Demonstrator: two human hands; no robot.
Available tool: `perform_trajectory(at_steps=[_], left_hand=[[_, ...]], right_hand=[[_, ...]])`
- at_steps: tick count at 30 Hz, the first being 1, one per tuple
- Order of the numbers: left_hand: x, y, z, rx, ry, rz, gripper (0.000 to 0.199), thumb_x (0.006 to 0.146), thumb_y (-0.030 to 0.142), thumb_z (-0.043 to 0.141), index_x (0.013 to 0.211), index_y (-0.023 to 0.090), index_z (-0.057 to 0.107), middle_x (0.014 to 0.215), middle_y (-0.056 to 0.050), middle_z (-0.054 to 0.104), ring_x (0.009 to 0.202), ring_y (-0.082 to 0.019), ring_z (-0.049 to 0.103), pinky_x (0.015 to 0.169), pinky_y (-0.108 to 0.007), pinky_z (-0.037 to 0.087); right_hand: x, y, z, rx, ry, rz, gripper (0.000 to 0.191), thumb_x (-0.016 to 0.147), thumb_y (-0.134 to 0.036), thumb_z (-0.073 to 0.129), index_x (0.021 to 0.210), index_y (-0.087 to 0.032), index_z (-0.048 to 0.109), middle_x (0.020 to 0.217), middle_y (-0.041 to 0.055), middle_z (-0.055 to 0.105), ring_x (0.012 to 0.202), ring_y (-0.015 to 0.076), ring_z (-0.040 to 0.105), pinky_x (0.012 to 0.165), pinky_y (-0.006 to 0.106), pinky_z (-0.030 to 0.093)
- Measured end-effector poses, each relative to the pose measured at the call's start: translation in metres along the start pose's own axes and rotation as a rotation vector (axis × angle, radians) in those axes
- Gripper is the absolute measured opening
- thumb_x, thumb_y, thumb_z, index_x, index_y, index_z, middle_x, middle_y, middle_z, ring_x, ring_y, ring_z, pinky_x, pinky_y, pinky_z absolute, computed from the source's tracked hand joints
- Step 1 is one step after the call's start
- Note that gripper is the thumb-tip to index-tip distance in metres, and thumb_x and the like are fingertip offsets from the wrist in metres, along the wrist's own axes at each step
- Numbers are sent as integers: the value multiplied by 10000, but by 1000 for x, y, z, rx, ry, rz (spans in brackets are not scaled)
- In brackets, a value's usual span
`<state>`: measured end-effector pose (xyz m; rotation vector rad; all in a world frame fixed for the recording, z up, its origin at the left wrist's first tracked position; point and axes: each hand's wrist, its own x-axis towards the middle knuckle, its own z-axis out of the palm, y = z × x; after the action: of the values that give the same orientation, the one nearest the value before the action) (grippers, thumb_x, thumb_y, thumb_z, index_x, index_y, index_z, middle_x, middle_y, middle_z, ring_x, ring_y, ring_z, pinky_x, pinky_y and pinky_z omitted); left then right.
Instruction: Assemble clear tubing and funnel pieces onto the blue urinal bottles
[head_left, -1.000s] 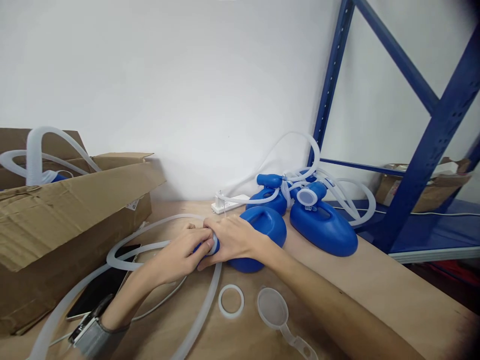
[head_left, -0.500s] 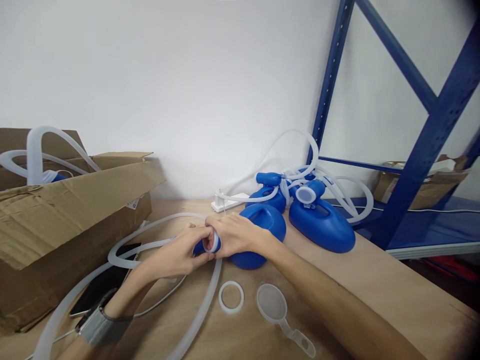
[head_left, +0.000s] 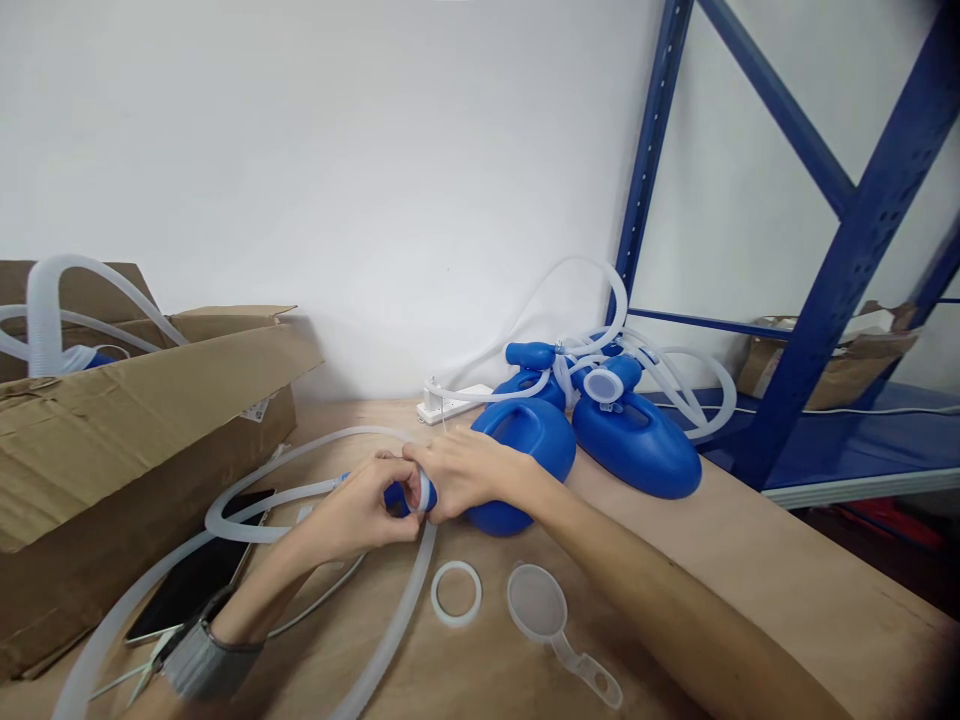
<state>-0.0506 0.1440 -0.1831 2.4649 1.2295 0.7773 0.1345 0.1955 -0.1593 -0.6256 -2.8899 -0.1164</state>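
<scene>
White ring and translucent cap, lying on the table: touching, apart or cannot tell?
Apart: the head view shows bare tabletop between the white ring and the translucent cap.

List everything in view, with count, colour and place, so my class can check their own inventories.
large box: one, brown, table's left
small box: one, brown, on the rack
rack: one, blue, right
wall: white, behind
table: one, light brown, under the work
bottles: at least three, blue, beyond and right of the hands
hoses: several, whitish, on table, by bottles, in large box
power strip: one, white, near the wall
tablet or phone: one, black, beside large box
ring: one, white, table front
cap: one, clear, right of ring
red item: unclear, below the rack's shelf
blue part: one, white-rimmed, between the hands
strap: one, grey, left wrist
hands: two, bare, left and right, centre
</scene>
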Motion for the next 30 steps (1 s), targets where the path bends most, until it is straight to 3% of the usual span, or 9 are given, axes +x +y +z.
perform_trajectory(at_steps=[11, 17, 21, 24, 27, 30], left_hand=[[0, 4, 5, 57, 81, 20, 56, 661, 157, 617, 664, 203, 585, 738, 0, 651, 722, -169, 561, 651, -273, 414], [0, 4, 0, -16, 48, 36, 43, 672, 164, 594, 663, 203, 610, 735, -2, 664, 742, -169, 564, 673, -264, 420], [2, 5, -1, -143, 54, -97, 54, 712, 241, 620, 720, 198, 652, 757, -3, 676, 741, -174, 576, 712, -283, 433], [4, 8, 1, -421, 88, -278, 200, 707, 355, 703, 821, 193, 687, 842, -25, 693, 827, -212, 603, 753, -306, 454], [5, 9, 1, -737, 101, -450, 280, 684, 430, 771, 782, 186, 676, 811, -26, 673, 825, -210, 597, 789, -317, 463], [3, 6, -3, -911, 32, -508, 322, 685, 464, 811, 729, 172, 683, 777, -35, 665, 812, -200, 588, 856, -334, 456]], right_hand=[[1, 6, -1, 33, 9, -6, 458, 658, -339, 785, 1037, -186, 579, 931, 55, 723, 820, 240, 673, 610, 284, 403], [2, 7, 2, 39, 22, -30, 445, 676, -329, 772, 1053, -190, 582, 954, 53, 726, 843, 240, 682, 619, 282, 412], [2, 8, 0, 27, 5, 62, 461, 670, -405, 775, 1020, -181, 575, 942, 63, 724, 802, 252, 694, 553, 281, 380], [1, 8, -1, 21, 6, 142, 464, 693, -438, 765, 1027, -185, 565, 937, 60, 715, 785, 251, 700, 520, 271, 362], [-1, 7, 1, -8, 31, 118, 510, 717, -467, 757, 1089, -190, 543, 960, 65, 707, 799, 255, 698, 557, 273, 403], [-1, 4, 5, -28, 52, 88, 621, 738, -537, 742, 1186, -182, 498, 972, 82, 702, 799, 269, 695, 601, 295, 448]])
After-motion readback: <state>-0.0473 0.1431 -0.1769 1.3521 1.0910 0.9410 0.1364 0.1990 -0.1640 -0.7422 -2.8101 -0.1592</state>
